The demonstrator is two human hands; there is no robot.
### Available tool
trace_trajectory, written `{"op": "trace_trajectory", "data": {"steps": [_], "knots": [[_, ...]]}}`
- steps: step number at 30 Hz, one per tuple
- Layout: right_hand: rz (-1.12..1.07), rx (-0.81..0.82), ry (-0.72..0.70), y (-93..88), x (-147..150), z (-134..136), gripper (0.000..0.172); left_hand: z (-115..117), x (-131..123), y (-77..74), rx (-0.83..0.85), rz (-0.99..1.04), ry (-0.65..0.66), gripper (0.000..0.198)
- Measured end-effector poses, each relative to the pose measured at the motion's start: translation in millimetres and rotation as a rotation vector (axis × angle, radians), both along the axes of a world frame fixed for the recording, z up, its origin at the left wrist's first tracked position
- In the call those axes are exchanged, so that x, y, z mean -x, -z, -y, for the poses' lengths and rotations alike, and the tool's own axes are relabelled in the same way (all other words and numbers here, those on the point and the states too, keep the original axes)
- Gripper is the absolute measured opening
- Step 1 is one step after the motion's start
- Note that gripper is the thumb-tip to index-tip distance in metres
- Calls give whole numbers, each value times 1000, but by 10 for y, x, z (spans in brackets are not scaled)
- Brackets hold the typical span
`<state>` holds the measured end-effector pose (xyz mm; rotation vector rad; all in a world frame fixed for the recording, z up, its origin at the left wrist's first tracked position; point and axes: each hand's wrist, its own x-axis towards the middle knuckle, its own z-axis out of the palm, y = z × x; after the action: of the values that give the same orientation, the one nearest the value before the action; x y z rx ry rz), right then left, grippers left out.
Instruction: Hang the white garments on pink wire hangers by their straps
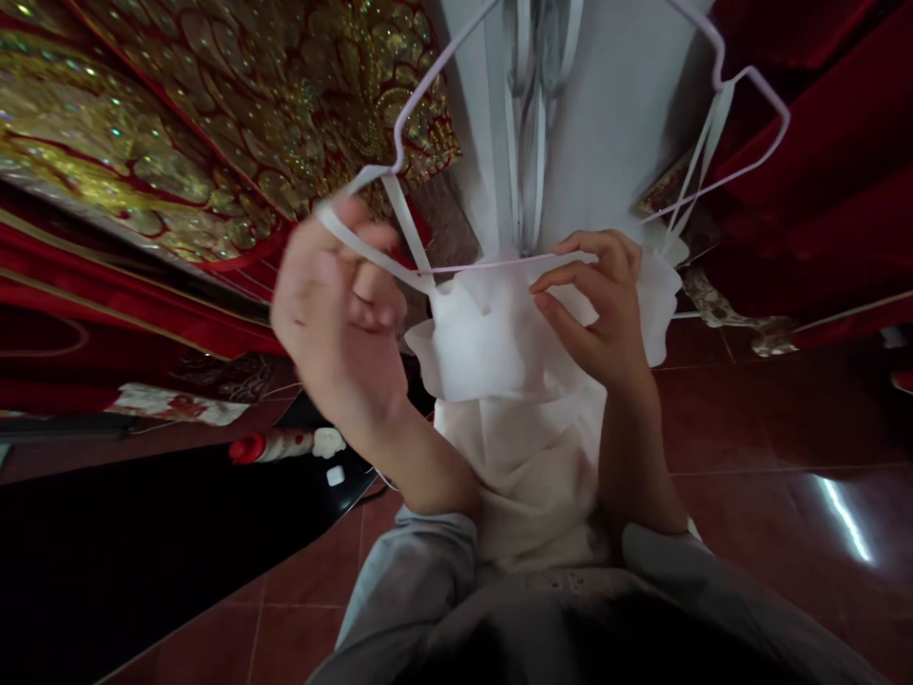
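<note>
A white garment (485,347) with thin straps and ruffled layers hangs in front of me on a pale pink hanger (428,86). My left hand (349,285), blurred by motion, has its fingers curled at the hanger's left end. A white strap (371,252) is looped round those fingers, stretched out to the left. Close to the garment's upper edge, my right hand (603,304) has thumb and fingertip brought together against the white cloth. One of its fingers lies along the hanger's lower bar. The right strap (703,162) hangs over the hanger's other end.
Gold-sequined red garments (235,124) hang at the left, dark red cloth (842,181) at the right. White ribbons (524,143) dangle behind the hanger. On a black surface (178,542) at lower left lie a red-capped bottle (278,445) and a small white case (335,475). Red tiles (742,533) cover the floor.
</note>
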<state>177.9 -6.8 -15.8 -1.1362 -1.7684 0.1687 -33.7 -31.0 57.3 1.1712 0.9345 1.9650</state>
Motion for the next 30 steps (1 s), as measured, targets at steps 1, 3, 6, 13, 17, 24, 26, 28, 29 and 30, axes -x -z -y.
{"op": "trace_trajectory", "data": {"steps": [1, 3, 6, 13, 17, 24, 26, 28, 29, 30], "knots": [[11, 1, -7, -12, -40, -19, 10, -34, 47, -80, 32, 28, 35, 46], [16, -6, -30, -30, -104, -54, 9, -102, 144, -146, 66, 116, -18, 64], [-5, -28, -46, -20, -124, -82, 7, -186, 252, 52, 45, 208, -213, 55], [40, -9, 28, 53, 45, -26, 15, -217, 6, 711, 176, 96, -59, 27], [-12, -35, -28, -12, 73, 51, 12, -203, -241, 620, 77, 138, -1, 32], [-427, -345, 181, 186, -429, -261, 34, -227, -278, 592, 43, 137, 118, 24], [-514, -318, 254, 269, -648, -398, 46, -235, -273, 611, 9, 158, 150, 23], [-517, -176, 203, 275, -789, -473, 51, -241, -275, 625, -18, 176, 178, 24], [-506, -99, 159, 245, -815, -482, 48, -244, -277, 631, -28, 185, 191, 24], [-496, -40, 119, 196, -812, -473, 43, -245, -278, 636, -36, 191, 200, 24]]}}
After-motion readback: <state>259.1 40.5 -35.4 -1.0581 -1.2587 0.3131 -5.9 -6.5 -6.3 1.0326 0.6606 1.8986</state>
